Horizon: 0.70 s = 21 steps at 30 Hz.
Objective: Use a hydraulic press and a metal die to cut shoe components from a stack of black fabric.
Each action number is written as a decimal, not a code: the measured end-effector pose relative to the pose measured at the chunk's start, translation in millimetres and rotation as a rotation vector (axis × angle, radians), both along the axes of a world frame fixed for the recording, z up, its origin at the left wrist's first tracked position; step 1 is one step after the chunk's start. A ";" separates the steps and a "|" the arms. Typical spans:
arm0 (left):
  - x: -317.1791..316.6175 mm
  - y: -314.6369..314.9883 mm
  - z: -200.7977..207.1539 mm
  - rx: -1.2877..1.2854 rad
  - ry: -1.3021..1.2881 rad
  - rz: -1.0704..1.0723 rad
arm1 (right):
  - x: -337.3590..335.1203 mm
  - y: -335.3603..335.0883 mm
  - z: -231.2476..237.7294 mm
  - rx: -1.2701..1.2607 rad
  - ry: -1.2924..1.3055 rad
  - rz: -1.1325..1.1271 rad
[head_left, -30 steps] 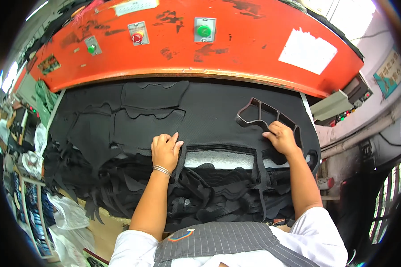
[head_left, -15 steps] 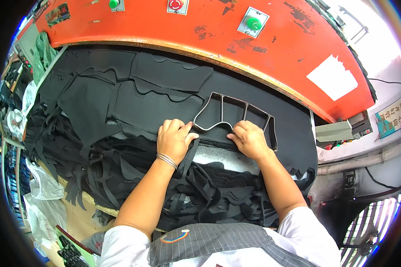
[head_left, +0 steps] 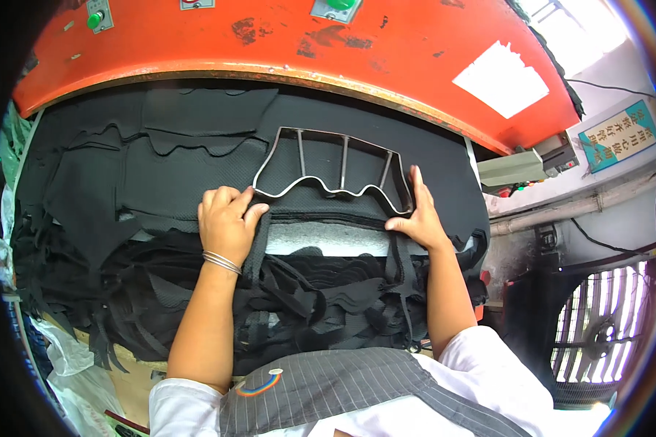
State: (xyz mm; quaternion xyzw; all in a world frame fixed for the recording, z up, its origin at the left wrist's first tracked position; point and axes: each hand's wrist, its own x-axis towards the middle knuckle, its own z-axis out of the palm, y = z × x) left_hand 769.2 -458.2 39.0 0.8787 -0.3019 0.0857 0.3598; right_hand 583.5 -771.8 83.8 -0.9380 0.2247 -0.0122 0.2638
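Observation:
A metal strip cutting die (head_left: 342,193), with a wavy near edge and crossbars, stands on dark fabric (head_left: 186,178). My left hand (head_left: 226,224) is at its left corner, fingers bent, with the index fingertip and thumb about the corner. A narrow fabric strip (head_left: 256,255) hangs below that thumb. At the die's other end is my right hand (head_left: 426,222), open. Its fingers stretch along the right wall and its thumb points left below the near corner. Wavy cut outlines mark the fabric left of the die.
An orange-red machine beam (head_left: 270,44) with buttons crosses the far side. Tangled black offcuts (head_left: 328,291) heap along the near edge, beside a bare grey strip (head_left: 321,239). White plastic bags (head_left: 69,357) lie at lower left; a fan (head_left: 601,335) stands at right.
My right hand has moved from the die's wavy middle to its right end, and its fingers have straightened. My left hand stays at the left corner. The whole view has shifted and turned.

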 end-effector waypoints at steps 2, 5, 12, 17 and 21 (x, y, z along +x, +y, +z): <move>-0.5 -1.8 1.3 -0.007 -0.018 -0.002 | -6.3 1.2 -5.0 -0.056 0.030 0.025; -0.1 0.2 -0.7 -0.065 -0.018 0.011 | -1.1 6.4 -0.8 -0.046 0.045 -0.018; 2.4 0.0 -2.7 -0.106 -0.009 0.037 | 3.4 6.2 -3.5 -0.069 0.031 0.012; 4.9 0.2 -4.0 -0.089 -0.037 0.033 | 9.7 1.5 -3.9 -0.075 0.059 0.029; 8.6 1.2 -0.3 -0.060 -0.018 0.045 | 22.7 -0.9 2.8 -0.071 0.062 0.066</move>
